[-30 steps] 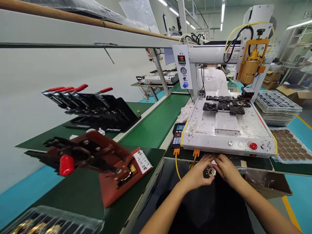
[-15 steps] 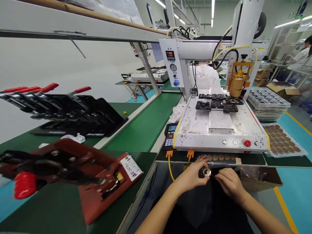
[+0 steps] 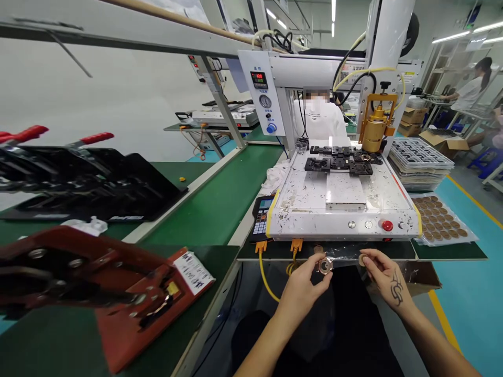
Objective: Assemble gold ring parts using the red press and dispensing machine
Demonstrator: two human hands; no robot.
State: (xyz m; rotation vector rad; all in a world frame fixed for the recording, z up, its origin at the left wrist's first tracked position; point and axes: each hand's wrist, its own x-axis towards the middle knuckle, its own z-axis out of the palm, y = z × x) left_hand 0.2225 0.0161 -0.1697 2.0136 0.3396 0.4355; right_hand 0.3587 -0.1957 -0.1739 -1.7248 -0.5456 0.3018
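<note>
My left hand (image 3: 302, 287) grips a round metal part with a copper-coloured rim (image 3: 325, 266) between thumb and fingers, just in front of the bench edge. To its right, my right hand (image 3: 385, 278) pinches a small brown disc (image 3: 362, 259) between thumb and fingertips. The two hands are apart. Behind them a strip of clear plastic film (image 3: 346, 255) lies along the bench edge, and another brown disc (image 3: 318, 249) shows just past my left fingers.
A white dispensing machine (image 3: 341, 225) with black fixtures (image 3: 338, 163) stands ahead. A sheet of brown discs (image 3: 442, 222) lies right of it, below stacked trays (image 3: 420, 157). A red clamp press (image 3: 129, 324) is at left; a cardboard box (image 3: 426, 277) sits below the right hand's side.
My right hand has moved away from the left one and now shows a brown disc in its fingertips. The left hand still holds the metal part. The head view has turned right.
</note>
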